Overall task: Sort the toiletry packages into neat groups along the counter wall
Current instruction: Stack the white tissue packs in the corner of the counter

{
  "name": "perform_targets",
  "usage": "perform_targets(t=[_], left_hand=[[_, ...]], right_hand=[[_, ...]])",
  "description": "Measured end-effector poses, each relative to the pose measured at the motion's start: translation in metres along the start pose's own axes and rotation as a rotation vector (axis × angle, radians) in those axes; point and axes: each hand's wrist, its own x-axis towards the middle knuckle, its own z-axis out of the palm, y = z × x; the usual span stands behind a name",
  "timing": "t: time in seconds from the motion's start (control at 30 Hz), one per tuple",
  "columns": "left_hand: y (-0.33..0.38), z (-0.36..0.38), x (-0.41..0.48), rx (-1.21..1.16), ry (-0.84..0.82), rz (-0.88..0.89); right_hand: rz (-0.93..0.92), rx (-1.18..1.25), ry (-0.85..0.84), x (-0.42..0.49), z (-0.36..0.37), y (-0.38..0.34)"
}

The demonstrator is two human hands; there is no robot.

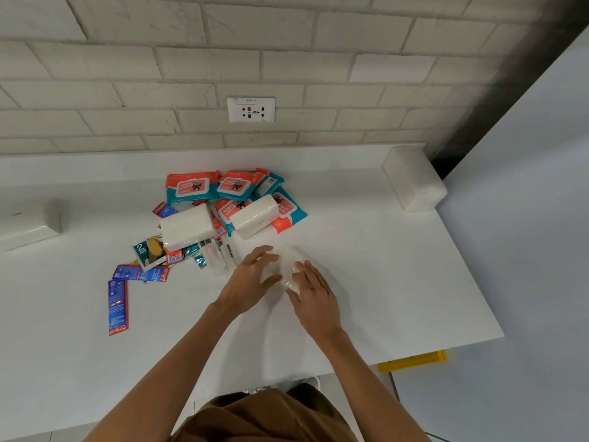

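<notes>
Clear pack (288, 264) btwn L hand (251, 277) & R hand (310, 290), long axis twd wall (191, 59). L curled round left edge, R lying flat on top; equally near.

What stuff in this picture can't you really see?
Head view only:
- Pale packet between left hand and right hand: blurred, white on white counter, kind unclear.
- What lies under the white tissue pack: covered.
- Yellow object: partly hidden by the counter edge.
- Wall socket label: too small.
</notes>
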Motion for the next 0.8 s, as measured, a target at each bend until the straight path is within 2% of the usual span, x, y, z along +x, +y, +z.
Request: perform_targets(t=[0.1,0.2,0.57,0.8], left_hand=[[0.004,0.013,0.005,0.057,-0.04,0.215],[0.016,0.026,0.011,0.111,-0.115,0.313],[0.083,0.085,0.041,0.2,0.074,0.343],[0.124,0.129,0.077,0.203,0.123,0.244]], right_hand=[[-0.026,-0.022,0.008,-0.008,-0.009,0.017],[-0.05,-0.044,0.015,-0.013,-0.013,0.038],[-0.068,-0.027,-0.015,-0.008,-0.036,0.126],[-0.1,0.003,-0.029,0.005,-0.05,0.197]])
